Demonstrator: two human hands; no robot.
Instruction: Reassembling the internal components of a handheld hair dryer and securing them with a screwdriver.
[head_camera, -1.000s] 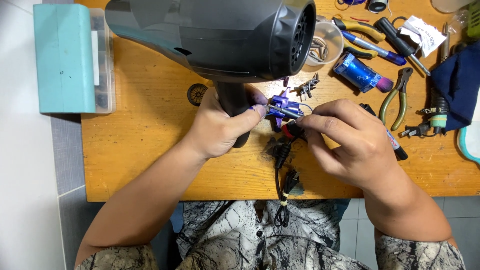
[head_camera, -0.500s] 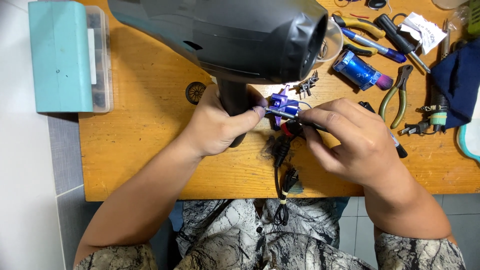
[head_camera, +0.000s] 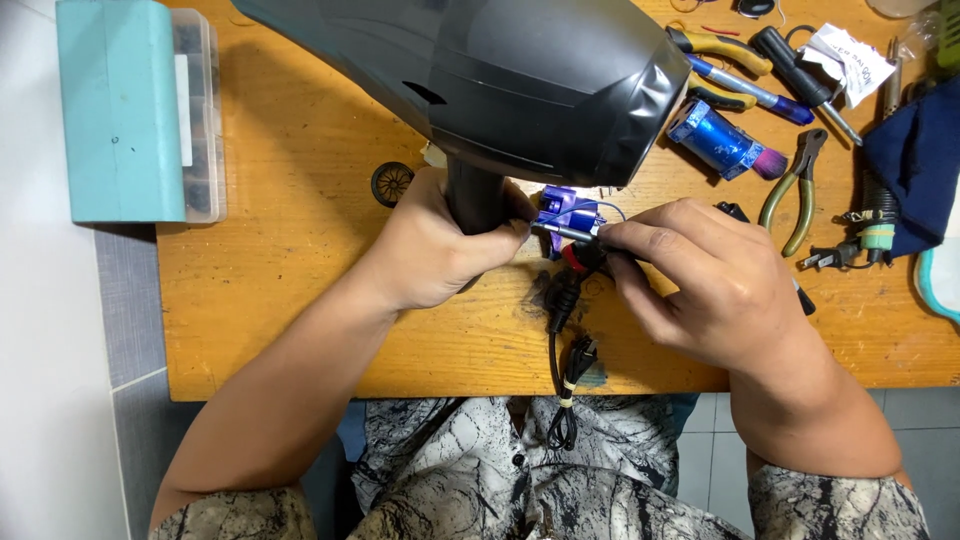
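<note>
On top of the wooden table (head_camera: 300, 250), a big dark grey hair dryer (head_camera: 500, 80) fills the middle of the view, with its round front end pointing to the right. The left hand (head_camera: 440, 240) is curled tight around the dryer's black handle and holds it up. Just to the right of that hand sits a small purple part (head_camera: 557, 207) with thin blue wires, right at the bottom of the handle. The right hand (head_camera: 700, 285) has its fingers pinched together on a thin dark tool (head_camera: 570, 232), and the tip of the tool touches the purple part. A black cord (head_camera: 560, 330) hangs down from under the hands, goes over the near edge of the table, and is tied in a bundle by the person's patterned shirt (head_camera: 500, 470). A teal box (head_camera: 125, 110) with a clear side sits far to the left. A small black ring-shaped grille (head_camera: 391, 183) lies near the left hand. Farther right are a shiny blue cylinder (head_camera: 715, 138) with a pink end, green-handled pliers (head_camera: 795, 185), pliers with yellow handles (head_camera: 715, 62), a blue pen (head_camera: 755, 92), and a dark blue cloth (head_camera: 915, 160), all well apart from the hands.
</note>
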